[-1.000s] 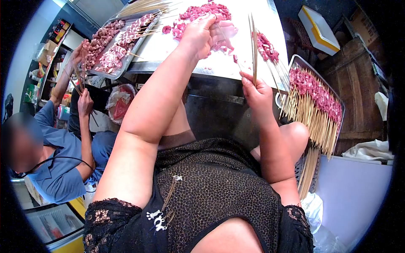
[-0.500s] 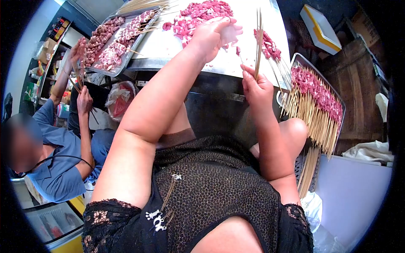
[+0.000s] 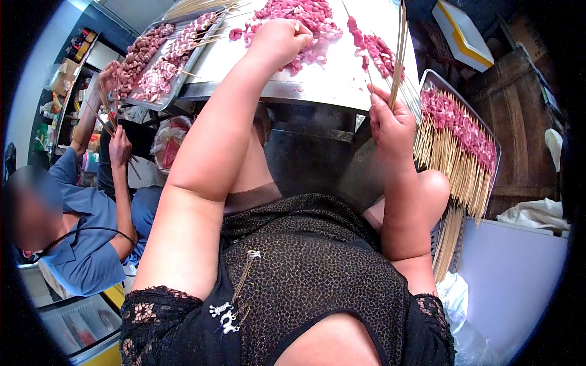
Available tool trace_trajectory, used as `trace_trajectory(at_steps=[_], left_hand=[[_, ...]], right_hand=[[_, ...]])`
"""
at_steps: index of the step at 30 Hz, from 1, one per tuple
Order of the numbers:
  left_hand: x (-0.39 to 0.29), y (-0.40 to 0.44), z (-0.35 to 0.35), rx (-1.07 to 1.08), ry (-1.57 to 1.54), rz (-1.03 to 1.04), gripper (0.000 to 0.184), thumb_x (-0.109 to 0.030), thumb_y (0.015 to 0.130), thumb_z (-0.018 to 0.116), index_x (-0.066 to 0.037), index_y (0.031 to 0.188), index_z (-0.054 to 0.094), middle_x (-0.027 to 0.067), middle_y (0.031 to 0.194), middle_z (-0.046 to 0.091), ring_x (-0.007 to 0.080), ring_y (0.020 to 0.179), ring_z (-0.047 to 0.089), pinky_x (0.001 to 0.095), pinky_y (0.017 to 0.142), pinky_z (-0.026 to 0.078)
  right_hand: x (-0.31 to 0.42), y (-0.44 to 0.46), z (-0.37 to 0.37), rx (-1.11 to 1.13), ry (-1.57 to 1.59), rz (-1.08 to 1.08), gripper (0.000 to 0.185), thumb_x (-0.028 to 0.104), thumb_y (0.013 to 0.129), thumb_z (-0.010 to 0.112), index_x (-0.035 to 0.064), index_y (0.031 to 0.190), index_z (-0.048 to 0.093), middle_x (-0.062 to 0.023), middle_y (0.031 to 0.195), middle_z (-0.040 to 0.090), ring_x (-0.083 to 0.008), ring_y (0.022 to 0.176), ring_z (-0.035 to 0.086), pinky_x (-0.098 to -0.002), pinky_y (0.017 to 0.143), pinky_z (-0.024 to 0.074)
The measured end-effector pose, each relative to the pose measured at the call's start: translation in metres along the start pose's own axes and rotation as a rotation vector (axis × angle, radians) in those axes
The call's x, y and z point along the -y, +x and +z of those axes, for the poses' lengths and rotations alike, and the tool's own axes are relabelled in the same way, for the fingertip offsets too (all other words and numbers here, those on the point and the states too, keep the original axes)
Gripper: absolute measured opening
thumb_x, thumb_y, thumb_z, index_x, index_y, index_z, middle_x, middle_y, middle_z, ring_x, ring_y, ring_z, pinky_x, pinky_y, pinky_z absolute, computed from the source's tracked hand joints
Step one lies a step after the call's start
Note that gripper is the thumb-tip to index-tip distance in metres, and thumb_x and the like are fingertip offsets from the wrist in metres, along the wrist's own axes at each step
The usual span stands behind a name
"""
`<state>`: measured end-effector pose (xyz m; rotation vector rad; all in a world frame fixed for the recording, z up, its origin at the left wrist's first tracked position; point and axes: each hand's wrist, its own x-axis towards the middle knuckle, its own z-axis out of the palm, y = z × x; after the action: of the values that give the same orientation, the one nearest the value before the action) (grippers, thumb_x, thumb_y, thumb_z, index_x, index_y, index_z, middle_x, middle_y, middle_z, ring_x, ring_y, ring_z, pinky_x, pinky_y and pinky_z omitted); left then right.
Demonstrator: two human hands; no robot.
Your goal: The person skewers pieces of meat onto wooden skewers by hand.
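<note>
My left hand (image 3: 278, 44) is over the pile of raw meat pieces (image 3: 302, 15) on the white tabletop. Its fingers are curled and pinched together; anything between them is hidden. My right hand (image 3: 390, 125) grips a bundle of bare bamboo skewers (image 3: 400, 58), pointing upward. Between its thumb and finger runs one thin skewer that carries meat pieces (image 3: 356, 33) and leans up and left, its tip showing above them. Close behind that skewer, finished meat skewers (image 3: 381, 53) lie at the table's right side.
A metal tray (image 3: 495, 143) packed with meat skewers stands at the right, bare skewers (image 3: 448, 244) below it. Another tray (image 3: 177, 91) of meat and skewers sits on the table's left (image 3: 244, 91). At the far left a co-worker's hand (image 3: 120, 146) holds skewers. A lined bucket (image 3: 171, 143) is beneath.
My left hand has moved left and its spread fingers have closed over the pile. My right hand has shifted right and up; more meat now shows on its skewer.
</note>
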<state>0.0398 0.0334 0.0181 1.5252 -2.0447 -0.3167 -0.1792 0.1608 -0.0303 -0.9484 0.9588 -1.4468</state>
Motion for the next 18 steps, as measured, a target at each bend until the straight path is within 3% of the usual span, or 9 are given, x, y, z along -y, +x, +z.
trace_trajectory(at_steps=[2,5,7,8,10,18], left_hand=[[-0.010,-0.004,-0.004,-0.005,0.116,0.061,0.018,-0.025,0.074,0.063,-0.013,0.085,0.070,0.0113,0.077,0.066,0.0258,0.073,0.064,0.0367,0.069,0.049],[-0.018,-0.006,-0.011,0.050,0.149,0.030,0.014,-0.016,0.077,0.064,-0.010,0.089,0.069,0.0110,0.075,0.066,0.0194,0.071,0.063,0.0316,0.067,0.049],[-0.019,-0.008,-0.017,0.274,0.085,-0.099,0.016,-0.007,0.073,0.061,-0.010,0.086,0.069,0.0122,0.077,0.065,0.0242,0.073,0.063,0.0341,0.067,0.049],[-0.010,-0.008,-0.015,0.274,0.086,-0.098,0.016,-0.007,0.073,0.061,-0.010,0.086,0.069,0.0122,0.077,0.065,0.0242,0.073,0.063,0.0341,0.067,0.049],[0.004,-0.011,-0.009,0.255,0.273,0.153,0.023,0.000,0.066,0.059,-0.011,0.084,0.069,0.0130,0.078,0.064,0.0269,0.075,0.063,0.0355,0.067,0.049],[0.001,-0.013,-0.010,0.188,0.457,0.221,0.016,-0.005,0.067,0.063,-0.012,0.080,0.068,0.0123,0.079,0.064,0.0290,0.078,0.062,0.0376,0.069,0.049]], right_hand=[[0.002,-0.002,0.000,-0.009,-0.017,0.003,0.023,0.005,0.089,0.054,-0.0052,0.110,0.058,0.0075,0.062,0.044,-0.0004,0.049,0.036,-0.0152,0.043,0.0255],[0.004,-0.003,0.000,-0.004,-0.021,-0.006,0.023,0.005,0.089,0.053,-0.0052,0.110,0.058,0.0077,0.062,0.044,-0.0002,0.049,0.036,-0.0152,0.043,0.0252],[0.003,-0.004,-0.002,-0.002,-0.016,0.002,0.024,0.005,0.089,0.053,-0.0054,0.110,0.058,0.0078,0.061,0.044,0.0000,0.048,0.035,-0.0152,0.042,0.0247],[0.003,-0.004,-0.003,-0.002,-0.015,0.001,0.024,0.005,0.089,0.053,-0.0054,0.110,0.058,0.0078,0.061,0.044,0.0000,0.048,0.035,-0.0152,0.042,0.0247],[0.003,-0.005,-0.003,0.004,-0.010,0.003,0.023,0.005,0.089,0.053,-0.0054,0.110,0.058,0.0079,0.061,0.044,0.0002,0.048,0.035,-0.0151,0.042,0.0240],[0.002,-0.005,-0.006,0.013,-0.037,0.006,0.024,0.005,0.089,0.053,-0.0054,0.110,0.058,0.0082,0.062,0.044,0.0003,0.048,0.035,-0.0151,0.043,0.0242]])
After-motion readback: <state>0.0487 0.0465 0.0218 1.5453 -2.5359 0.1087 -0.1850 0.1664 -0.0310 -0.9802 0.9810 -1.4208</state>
